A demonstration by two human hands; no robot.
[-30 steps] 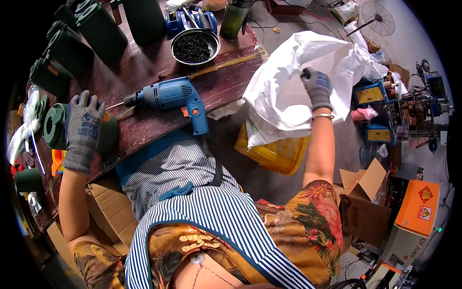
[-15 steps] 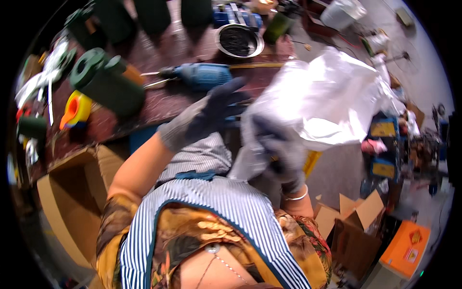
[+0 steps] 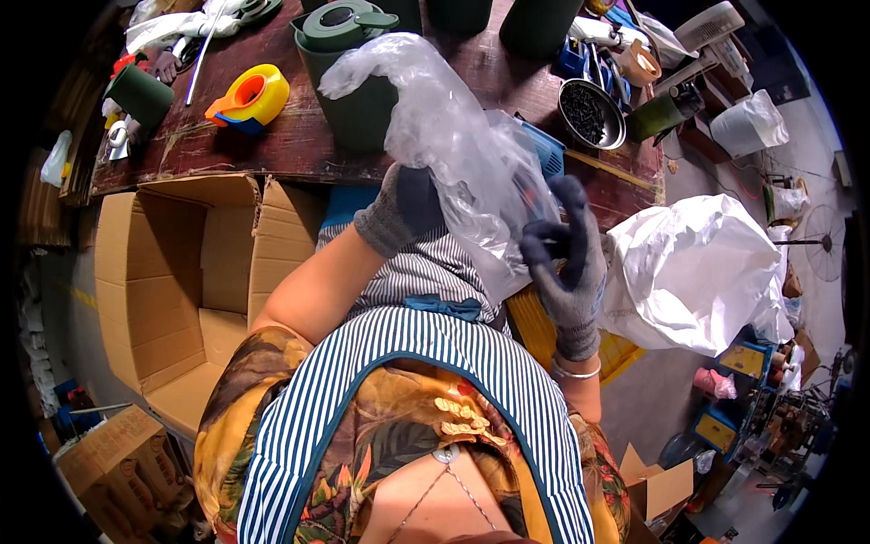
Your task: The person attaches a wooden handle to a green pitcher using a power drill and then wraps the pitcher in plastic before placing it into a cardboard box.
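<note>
A person is handling a thin clear bag point(image 3: 476, 177), which is hanging in loose folds in front of the near side of the table point(image 3: 199, 150). In this view it is overlapping a dark green jug point(image 3: 353, 116) and partly hiding a blue drill point(image 3: 546, 152).

Handling it well probably means working lightly, since such thin plastic is likely clinging to itself; pinching a single layer rather than a wad would likely be parting the folds more cleanly. Steering the loose end away from the metal bowl point(image 3: 619, 137) and the drill seems wise, as it could be snagging there.

The gloved left hand point(image 3: 408, 208) is curling closed and apparently gripping the bag's lower left edge. The gloved right hand point(image 3: 569, 263) is holding its fingers apart and bent, the index finger pointing up, right beside the bag; whether it is touching the plastic cannot be told.
</note>
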